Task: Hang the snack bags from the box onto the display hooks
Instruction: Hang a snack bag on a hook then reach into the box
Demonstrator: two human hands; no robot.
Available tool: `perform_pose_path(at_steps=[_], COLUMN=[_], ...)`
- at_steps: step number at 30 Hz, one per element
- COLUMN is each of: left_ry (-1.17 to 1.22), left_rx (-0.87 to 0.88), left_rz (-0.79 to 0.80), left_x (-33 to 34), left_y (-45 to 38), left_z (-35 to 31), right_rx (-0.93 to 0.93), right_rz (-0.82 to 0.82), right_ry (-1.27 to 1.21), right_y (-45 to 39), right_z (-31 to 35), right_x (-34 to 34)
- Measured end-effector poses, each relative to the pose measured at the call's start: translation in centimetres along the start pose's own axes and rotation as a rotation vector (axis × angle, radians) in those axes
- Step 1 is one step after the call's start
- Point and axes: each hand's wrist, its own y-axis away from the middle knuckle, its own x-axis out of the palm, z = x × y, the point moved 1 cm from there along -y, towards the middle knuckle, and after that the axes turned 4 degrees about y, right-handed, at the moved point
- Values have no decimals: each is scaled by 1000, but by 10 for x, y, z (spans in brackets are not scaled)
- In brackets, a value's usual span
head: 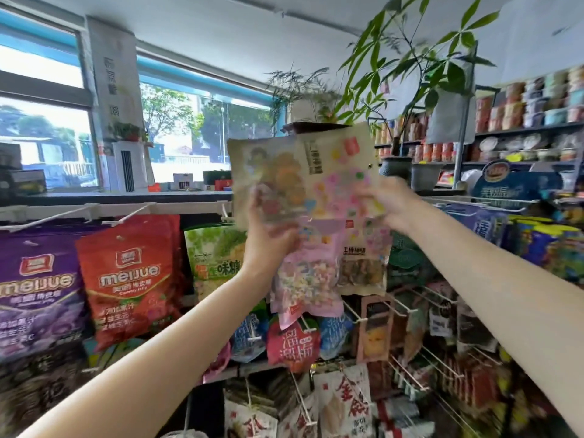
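both hands hold snack bags up at the top rail of the display, so the hanging step looks under way. the left hand (268, 235) grips 1 pale bag (265, 175) by its lower part, fingers curled round it. the right hand (384, 202) pinches the cream bag with pastel hearts (341, 172) at its side edge. next the punched hole at a bag's top needs lining up with a free white wire hook (139, 210) and sliding on; the hole itself is too blurred to find. the bags are flat, glossy, crinkly film pouches, soft and floppy. a pink bag (308, 279) already hangs just below them. the box is not in view.
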Motion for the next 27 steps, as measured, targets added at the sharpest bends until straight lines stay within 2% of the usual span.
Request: perform_pose_path(at_steps=[1,2,3,6,8,9,13,16,20,23,27], left_ry=[-25,-89,-147,-257,-321,-369,-492,-774,-879,-1096,-1335], left_rx=[-62,-85,-59,130,196,207,164,106,-14,-21,-66], left_rz=[106,161,160,4,-67,-55,159,239,291,385,526], left_x=[2,3,5,15,23,28,66,96,117,132,145], left_y=[5,8,8,-7,-25,-33,-49,-57,-67,-66,-59], left_z=[1,0,-5,-25,-32,-32,-10,18,35,49,89], right_rx=[-60,-111,-151,-191,-127,-78,31,47,79,172,177], right_rz=[-154,-232,-236,-76,70,161,462,605,722,847,963], right_ry=[34,92,173,408,418,420,655,852,898,886,955], right_y=[-7,-12,-15,-15,-14,-16,-29,-45,-70,-87,-100], right_z=[8,15,20,24,20,17,-1,-14,-34,-65,-131], right_x=[-10,-21,-30,-49,-63,-70,-87,-95,-116,-125,-127])
